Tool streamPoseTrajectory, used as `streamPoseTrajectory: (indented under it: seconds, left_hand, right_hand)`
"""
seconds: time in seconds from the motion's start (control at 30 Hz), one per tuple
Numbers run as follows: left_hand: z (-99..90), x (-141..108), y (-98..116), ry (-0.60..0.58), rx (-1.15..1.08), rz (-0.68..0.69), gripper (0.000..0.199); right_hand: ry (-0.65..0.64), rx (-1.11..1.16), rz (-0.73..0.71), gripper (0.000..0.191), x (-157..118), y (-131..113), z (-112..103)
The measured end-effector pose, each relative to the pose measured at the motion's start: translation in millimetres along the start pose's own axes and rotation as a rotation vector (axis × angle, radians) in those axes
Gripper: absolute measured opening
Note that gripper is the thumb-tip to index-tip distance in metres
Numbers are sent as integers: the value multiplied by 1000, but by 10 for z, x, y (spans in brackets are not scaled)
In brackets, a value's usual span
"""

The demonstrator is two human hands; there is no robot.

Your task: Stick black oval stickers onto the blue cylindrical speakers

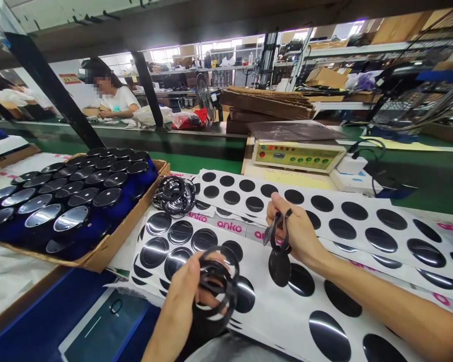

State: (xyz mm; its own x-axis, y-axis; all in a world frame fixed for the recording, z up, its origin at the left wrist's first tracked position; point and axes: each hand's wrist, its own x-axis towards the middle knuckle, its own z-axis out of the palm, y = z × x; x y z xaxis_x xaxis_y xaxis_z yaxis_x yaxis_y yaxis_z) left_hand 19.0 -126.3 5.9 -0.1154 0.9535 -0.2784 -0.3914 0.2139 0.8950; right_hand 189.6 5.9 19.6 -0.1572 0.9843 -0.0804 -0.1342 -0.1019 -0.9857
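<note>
The left hand (pixel 183 284) is curled round a loose bundle of black rings (pixel 219 271), thumb toward the near sheet's far edge, the circles hanging about the fingers and partly blurred; the right hand (pixel 300 226) is clenched on several thin dark pieces (pixel 279 266), ring-like above and ending below in a broad oval; whether that oval is solid or has a hole cannot be told.

Both bundles are in the air above the near printed sheet (pixel 274 306), the left one over its near-left part, the right one over its far edge; the rings look light, thin and springy, apt to bend or tangle rather than break; their gloss suggests a slippery face; a pinch on the outer rim of a single ring should serve best, since a grip on the whole bundle would likely bring several along.

Just beyond the sheet's far-left corner is a pile of similar rings (pixel 173 193); past its left edge stands a cardboard tray (pixel 130 223) of blue containers (pixel 98 221) with glossy black tops; farther out, a control box (pixel 300 156) rests toward the counter's far edge; across the counter a co-worker (pixel 121 98) sits in a white shirt.
</note>
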Motion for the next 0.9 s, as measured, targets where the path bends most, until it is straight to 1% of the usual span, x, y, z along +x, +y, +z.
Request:
streamPoseTrajectory:
  seconds: [0.07, 0.1, 0.17, 0.2, 0.27, 0.33, 0.37, 0.4, 0.43, 0.47, 0.5, 0.53, 0.57, 0.6, 0.63, 0.67, 0.7, 0.73, 0.77, 0.8, 0.83, 0.87, 0.9]
  left_hand:
    - [26, 46, 10, 102, 3, 24, 53]
    - [50, 69, 10, 129, 45, 63, 54]
    - [113, 118, 26, 145, 159, 179, 57]
    - [152, 142, 50, 138, 204, 252, 59]
    - [243, 190, 139, 80, 286, 373, 64]
    - [349, 239, 264, -2, 418, 399, 70]
    - [403, 266, 327, -18, 503, 393, 72]
    - [453, 295, 383, -11, 585, 386, 69]
    - [493, 328, 429, 11, 655, 389, 60]
    - [519, 363, 463, 34, 711, 404, 47]
    - [529, 401, 487, 43, 757, 429, 33]
    - [519, 440, 506, 28, 798, 457, 21]
    - [490, 478, 525, 5, 839, 485, 13]
    - [444, 514, 548, -2, 877, 519, 10]
    - [385, 547, 579, 27, 905, 559, 9]
    - [319, 573, 618, 102, 921, 603, 9]
    - [255, 592, 663, 215, 921, 646, 9]
    - [200, 602, 709, 345, 906, 678, 10]
    - [164, 602, 750, 468, 876, 698, 12]
    - [151, 592, 779, 555, 833, 711, 15]
    - [166, 572, 792, 599, 788, 721, 18]
    - [206, 545, 787, 602, 749, 729, 20]
    - [266, 511, 767, 578, 718, 734, 21]
  right_hand:
    - [6, 8, 8, 55, -36, -19, 23]
    - [-3, 14, 8, 55, -49, -25, 34]
    - [-40, -13, -14, 53, -66, -43, 62]
    - [-65, -64, -42, 53, -72, -58, 80]
    - [-120, -258, -140, 52, -81, -107, 126]
    - [-173, -504, -288, 48, -83, -176, 187]
    - [-198, -606, -362, 45, -81, -216, 219]
    - [-216, -687, -428, 42, -77, -258, 247]
    - [-228, -751, -471, 39, -73, -302, 266]
    - [-236, -804, -487, 37, -68, -349, 270]
    - [-258, -850, -476, 35, -66, -401, 254]
    - [-301, -884, -448, 32, -67, -458, 213]
    - [-366, -898, -413, 28, -73, -521, 145]
    - [-463, -895, -372, 21, -85, -588, 52]
    - [-578, -879, -323, 14, -103, -656, -62]
    - [-680, -855, -272, 28, -126, -718, -186]
    - [-743, -822, -222, 50, -155, -766, -308]
    - [-743, -784, -185, 70, -186, -792, -415]
    - [-689, -743, -163, 80, -220, -789, -492]
    - [-595, -696, -160, 80, -255, -757, -531]
    - [-490, -646, -169, 73, -292, -696, -527]
    - [-412, -606, -178, 66, -331, -617, -484]
    - [-372, -576, -180, 61, -369, -528, -410]
